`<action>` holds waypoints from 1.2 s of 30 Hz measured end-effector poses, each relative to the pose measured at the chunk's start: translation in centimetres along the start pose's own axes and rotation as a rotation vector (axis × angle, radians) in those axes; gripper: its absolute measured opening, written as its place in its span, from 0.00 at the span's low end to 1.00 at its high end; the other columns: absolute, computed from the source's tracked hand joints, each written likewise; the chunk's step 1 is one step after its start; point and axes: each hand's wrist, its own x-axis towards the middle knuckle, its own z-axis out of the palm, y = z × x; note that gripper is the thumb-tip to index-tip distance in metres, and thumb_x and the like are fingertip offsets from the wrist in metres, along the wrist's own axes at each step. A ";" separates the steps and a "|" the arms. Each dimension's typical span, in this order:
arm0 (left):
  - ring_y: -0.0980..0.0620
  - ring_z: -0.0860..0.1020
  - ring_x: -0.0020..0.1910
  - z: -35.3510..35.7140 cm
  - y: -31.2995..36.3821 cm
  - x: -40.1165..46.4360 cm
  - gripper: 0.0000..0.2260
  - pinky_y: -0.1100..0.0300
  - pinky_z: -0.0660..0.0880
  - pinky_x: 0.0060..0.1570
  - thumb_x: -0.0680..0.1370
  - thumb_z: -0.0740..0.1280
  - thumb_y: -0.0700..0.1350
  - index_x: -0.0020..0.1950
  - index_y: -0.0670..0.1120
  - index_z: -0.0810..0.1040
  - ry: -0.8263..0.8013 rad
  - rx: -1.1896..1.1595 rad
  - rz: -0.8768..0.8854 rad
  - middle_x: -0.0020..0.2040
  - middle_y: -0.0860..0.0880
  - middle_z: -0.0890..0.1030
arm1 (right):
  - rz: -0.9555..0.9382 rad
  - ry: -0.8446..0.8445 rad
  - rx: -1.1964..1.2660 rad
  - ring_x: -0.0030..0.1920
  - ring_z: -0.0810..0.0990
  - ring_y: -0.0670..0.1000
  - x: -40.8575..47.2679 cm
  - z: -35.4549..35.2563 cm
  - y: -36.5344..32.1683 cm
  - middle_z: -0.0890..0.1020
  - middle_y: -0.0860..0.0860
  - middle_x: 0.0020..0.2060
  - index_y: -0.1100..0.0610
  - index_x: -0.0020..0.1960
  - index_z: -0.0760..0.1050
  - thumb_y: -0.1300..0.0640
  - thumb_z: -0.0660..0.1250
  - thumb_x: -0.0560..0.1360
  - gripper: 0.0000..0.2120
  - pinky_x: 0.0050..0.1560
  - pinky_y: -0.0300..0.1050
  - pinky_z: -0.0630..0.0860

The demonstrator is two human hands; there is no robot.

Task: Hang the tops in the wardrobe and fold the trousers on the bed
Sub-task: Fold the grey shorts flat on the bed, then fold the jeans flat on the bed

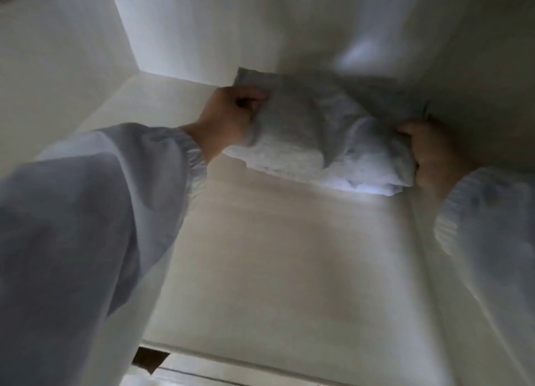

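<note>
- Head view: one folded bundle of pale blue-grey, softly crumpled fabric lies on a white wardrobe shelf, against the back wall.
- Two hands: left hand and right hand each grip one end of it, fingers curled.
- Two pale blue sleeves.

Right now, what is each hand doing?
Left hand: gripping the folded pale cloth bundle.
Right hand: gripping the same bundle's other end.

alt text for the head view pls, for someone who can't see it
Two hands in pale sleeves hold a folded light-blue bundle of cloth inside a white cupboard compartment, the left hand gripping its left end and the right hand its right end. The bundle sits near the back of a white shelf; the picture is blurred.
</note>
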 end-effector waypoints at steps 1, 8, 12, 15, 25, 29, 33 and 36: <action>0.59 0.75 0.40 0.4 0.2 0.8 0.14 0.79 0.67 0.37 0.80 0.62 0.39 0.65 0.46 0.75 -0.045 -0.066 -0.025 0.47 0.50 0.76 | -0.025 -0.022 -0.031 0.43 0.84 0.48 1.3 -0.6 -0.4 0.85 0.47 0.43 0.57 0.52 0.79 0.47 0.73 0.63 0.21 0.49 0.47 0.81; 0.42 0.73 0.63 4.2 -3.3 2.4 0.30 0.60 0.69 0.59 0.76 0.65 0.56 0.75 0.61 0.56 -0.092 0.213 -0.130 0.68 0.44 0.72 | -0.089 0.006 -0.412 0.62 0.75 0.57 1.7 0.6 4.2 0.74 0.55 0.64 0.44 0.70 0.61 0.35 0.69 0.59 0.43 0.64 0.57 0.70; 0.38 0.65 0.69 4.5 -2.2 1.6 0.26 0.48 0.64 0.66 0.78 0.58 0.54 0.75 0.61 0.54 0.033 0.506 -0.034 0.74 0.42 0.59 | -0.225 0.229 -0.932 0.68 0.64 0.66 0.0 1.8 4.0 0.63 0.64 0.70 0.52 0.76 0.54 0.44 0.63 0.73 0.36 0.68 0.59 0.61; 0.46 0.48 0.76 5.9 -1.9 0.2 0.25 0.38 0.52 0.70 0.81 0.50 0.56 0.76 0.58 0.47 -0.033 0.847 0.277 0.78 0.52 0.46 | -0.620 0.178 -1.192 0.66 0.66 0.69 -1.4 2.6 3.4 0.70 0.64 0.66 0.58 0.71 0.64 0.51 0.49 0.72 0.29 0.66 0.65 0.62; 0.46 0.60 0.73 -3.7 4.9 -9.3 0.28 0.44 0.61 0.69 0.77 0.62 0.54 0.75 0.54 0.57 -0.338 0.945 0.146 0.74 0.50 0.62 | -0.317 -0.142 -1.085 0.66 0.68 0.57 -17.8 4.1 -6.4 0.70 0.55 0.64 0.56 0.67 0.66 0.54 0.61 0.74 0.22 0.61 0.47 0.67; 0.50 0.60 0.73 -10.8 10.3 -18.6 0.27 0.49 0.62 0.68 0.78 0.59 0.54 0.76 0.55 0.53 -0.336 0.963 0.059 0.76 0.53 0.57 | -0.405 -0.270 -1.005 0.68 0.67 0.55 -29.5 4.5 -11.0 0.70 0.52 0.66 0.54 0.70 0.64 0.53 0.65 0.72 0.28 0.63 0.46 0.67; 0.52 0.60 0.73 -18.4 14.3 -29.0 0.26 0.51 0.56 0.72 0.78 0.58 0.54 0.75 0.58 0.55 -0.152 1.005 -0.002 0.75 0.56 0.59 | -0.647 -0.338 -0.845 0.56 0.80 0.56 -40.0 4.6 -15.1 0.80 0.52 0.55 0.54 0.59 0.77 0.52 0.74 0.60 0.28 0.50 0.49 0.78; 0.51 0.63 0.72 -23.6 16.1 -38.7 0.25 0.49 0.58 0.72 0.76 0.59 0.54 0.73 0.58 0.59 -0.010 0.923 -0.177 0.73 0.55 0.63 | -0.856 -0.514 -0.766 0.56 0.80 0.53 -47.1 3.8 -17.0 0.80 0.49 0.56 0.51 0.60 0.74 0.49 0.65 0.63 0.25 0.50 0.47 0.79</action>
